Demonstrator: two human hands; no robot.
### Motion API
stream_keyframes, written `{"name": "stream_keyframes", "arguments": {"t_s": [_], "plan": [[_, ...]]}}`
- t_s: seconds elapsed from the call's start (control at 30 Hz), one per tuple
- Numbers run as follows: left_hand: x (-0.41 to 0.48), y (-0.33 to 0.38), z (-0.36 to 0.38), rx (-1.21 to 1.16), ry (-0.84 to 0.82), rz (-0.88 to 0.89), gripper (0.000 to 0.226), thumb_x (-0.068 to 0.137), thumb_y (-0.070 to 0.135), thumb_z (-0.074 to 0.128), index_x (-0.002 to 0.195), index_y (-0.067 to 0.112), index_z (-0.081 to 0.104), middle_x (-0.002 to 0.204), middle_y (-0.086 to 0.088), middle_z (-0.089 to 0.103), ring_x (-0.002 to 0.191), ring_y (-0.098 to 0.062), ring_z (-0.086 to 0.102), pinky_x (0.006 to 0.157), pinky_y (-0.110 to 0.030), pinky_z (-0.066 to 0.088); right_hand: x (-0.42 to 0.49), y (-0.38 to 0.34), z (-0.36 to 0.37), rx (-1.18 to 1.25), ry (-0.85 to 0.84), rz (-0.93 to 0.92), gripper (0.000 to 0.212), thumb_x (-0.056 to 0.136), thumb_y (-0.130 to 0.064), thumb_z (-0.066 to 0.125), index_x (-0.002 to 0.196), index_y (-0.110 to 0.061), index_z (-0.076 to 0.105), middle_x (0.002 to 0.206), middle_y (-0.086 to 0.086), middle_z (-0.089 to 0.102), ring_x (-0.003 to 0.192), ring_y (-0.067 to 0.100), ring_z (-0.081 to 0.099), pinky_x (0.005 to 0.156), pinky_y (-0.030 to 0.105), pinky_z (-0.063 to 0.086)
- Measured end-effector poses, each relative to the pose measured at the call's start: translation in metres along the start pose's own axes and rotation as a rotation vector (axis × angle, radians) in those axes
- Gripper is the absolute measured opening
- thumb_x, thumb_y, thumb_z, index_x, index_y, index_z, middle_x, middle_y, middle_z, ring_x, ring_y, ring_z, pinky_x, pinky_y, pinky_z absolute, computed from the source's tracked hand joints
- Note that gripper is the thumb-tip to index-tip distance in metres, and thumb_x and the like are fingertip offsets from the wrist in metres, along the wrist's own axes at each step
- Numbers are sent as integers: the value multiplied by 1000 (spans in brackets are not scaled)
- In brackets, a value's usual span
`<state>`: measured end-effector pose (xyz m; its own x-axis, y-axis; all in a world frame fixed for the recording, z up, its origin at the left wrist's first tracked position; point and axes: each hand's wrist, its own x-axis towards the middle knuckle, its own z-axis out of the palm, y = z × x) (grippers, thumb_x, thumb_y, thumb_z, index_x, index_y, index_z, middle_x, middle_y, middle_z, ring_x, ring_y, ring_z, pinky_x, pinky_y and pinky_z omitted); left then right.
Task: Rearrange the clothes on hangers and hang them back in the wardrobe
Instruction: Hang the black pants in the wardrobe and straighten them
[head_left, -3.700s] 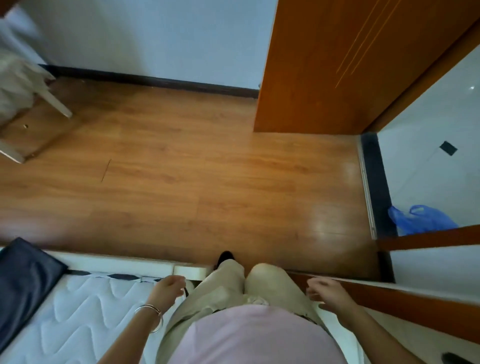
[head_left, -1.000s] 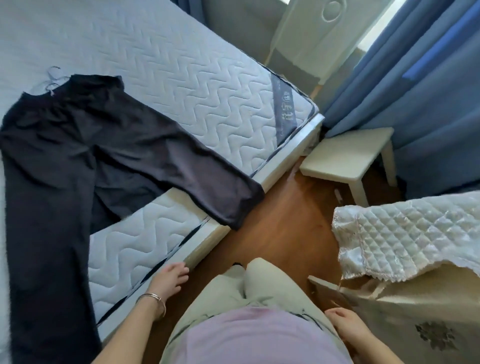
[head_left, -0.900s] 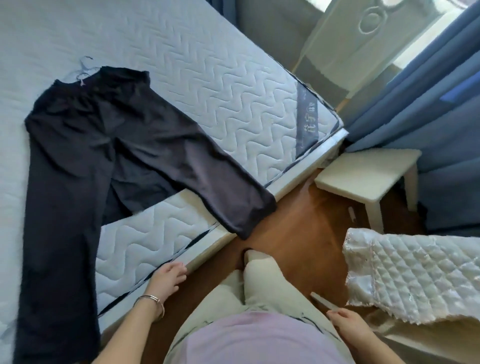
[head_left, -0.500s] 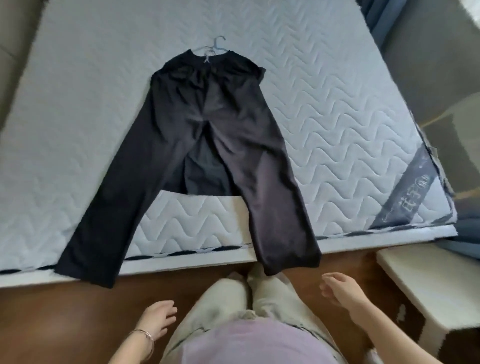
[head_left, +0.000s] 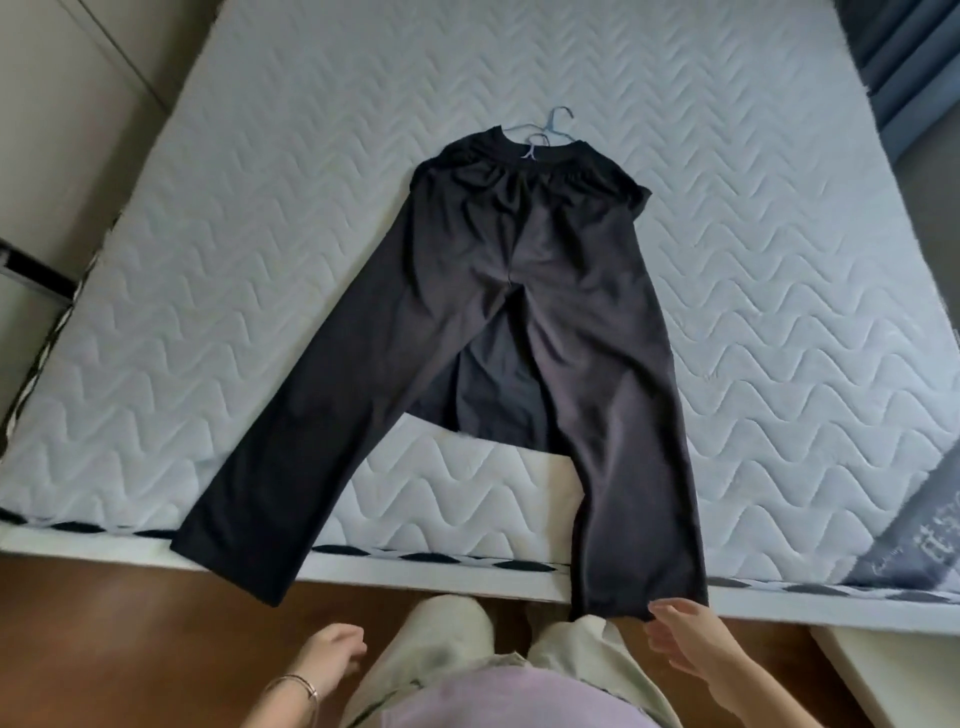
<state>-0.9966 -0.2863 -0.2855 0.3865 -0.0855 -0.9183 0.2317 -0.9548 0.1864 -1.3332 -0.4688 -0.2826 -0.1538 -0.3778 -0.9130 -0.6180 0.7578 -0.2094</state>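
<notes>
Dark trousers (head_left: 545, 249) lie flat on the mattress (head_left: 260, 234), waistband at the far side, legs splayed toward the person. Both cuffs hang over the near edge of the mattress. Pale blue hanger (head_left: 550, 127) sits at the waistband, hook sticking out onto the quilting beyond it. Darker cloth (head_left: 493, 384) shows between the two legs; can't tell what it is.

Right grip (head_left: 685, 644): fingers apart and relaxed, nothing in it, just beside the hem of the cuff on the person's right. Can't tell if the fingertips (head_left: 670, 605) touch the fabric.

Left grip (head_left: 332, 657): fingers loosely curled, nothing in it, over the wooden floor (head_left: 130, 623), well apart from the other cuff. Bracelet (head_left: 304, 686) on that wrist.

Person stands at the bed edge between the two cuffs, beige trouser legs and lilac top in view. White stool (head_left: 893, 675) at lower right, blue curtain (head_left: 893, 52) at top right.
</notes>
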Motion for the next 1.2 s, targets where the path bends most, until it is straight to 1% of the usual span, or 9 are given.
{"name": "stream_keyframes", "arguments": {"t_s": [0.1, 0.17, 0.3, 0.43, 0.6, 0.77, 0.9, 1.0, 1.2], "plan": [[22, 46, -37, -5, 9, 15, 22, 94, 9, 44, 111, 3, 56, 98, -12, 59, 86, -25, 56, 53, -25, 31, -7, -28, 25, -14, -38, 60, 17, 94, -11, 47, 96, 0, 60, 68, 10, 57, 56, 21, 50, 41, 19, 39], [40, 87, -58, 53, 43, 102, 25, 92, 6, 45, 112, -1, 57, 88, -11, 60, 85, -30, 60, 54, -26, 33, -7, -57, 34, -44, -51, 45, 19, 94, -12, 47, 102, -1, 60, 70, 9, 57, 55, 19, 48, 40, 15, 35], [56, 188, -69, 137, 17, 337, 25, 92, 12, 45, 111, 5, 60, 97, -7, 63, 89, -23, 59, 70, -28, 43, 2, -138, 36, -61, -49, -83, 20, 95, -18, 45, 107, -11, 60, 91, 7, 65, 76, 19, 59, 56, 21, 40], [72, 294, -57, 201, -19, 524, 23, 91, 14, 49, 110, 11, 61, 110, -7, 65, 104, -21, 59, 93, -31, 43, 25, -237, 25, -19, -17, -223, 17, 94, -18, 45, 102, -15, 60, 92, 5, 66, 82, 20, 60, 64, 24, 42], [119, 412, -18, 293, 18, 689, 28, 93, 19, 46, 119, 14, 57, 121, -4, 60, 111, -17, 55, 89, -24, 40, 83, -369, 13, 9, 3, -421, 17, 93, -13, 47, 102, -15, 61, 90, 4, 65, 81, 17, 58, 65, 21, 41], [202, 508, 44, 487, 72, 817, 43, 94, 21, 44, 136, 11, 41, 143, -8, 42, 133, -22, 38, 108, -30, 29, 165, -495, 6, -36, 136, -580, 16, 89, -17, 48, 91, -23, 63, 92, -1, 68, 99, 19, 62, 76, 25, 44], [280, 567, 83, 835, 267, 966, 50, 98, 34, 32, 145, 18, 25, 157, -3, 14, 146, -18, 5, 118, -38, 8, 223, -576, 6, -123, 274, -676, 26, 90, -16, 47, 109, -17, 65, 115, 0, 67, 112, 16, 56, 88, 21, 40], [329, 584, 95, 935, 459, 1066, 52, 94, 42, 24, 141, 24, 34, 153, -2, 29, 143, -21, 21, 114, -48, 15, 276, -626, 11, -151, 341, -752, 30, 91, -14, 46, 117, -15, 61, 120, -1, 63, 113, 13, 54, 86, 15, 35], [363, 579, 98, 952, 488, 1163, 53, 94, 44, 7, 135, 27, 37, 143, -2, 44, 135, -18, 29, 113, -39, 9, 365, -725, 33, -354, 503, -953, 36, 93, -14, 43, 128, -9, 52, 133, 9, 51, 125, 26, 43, 104, 32, 32]]}}
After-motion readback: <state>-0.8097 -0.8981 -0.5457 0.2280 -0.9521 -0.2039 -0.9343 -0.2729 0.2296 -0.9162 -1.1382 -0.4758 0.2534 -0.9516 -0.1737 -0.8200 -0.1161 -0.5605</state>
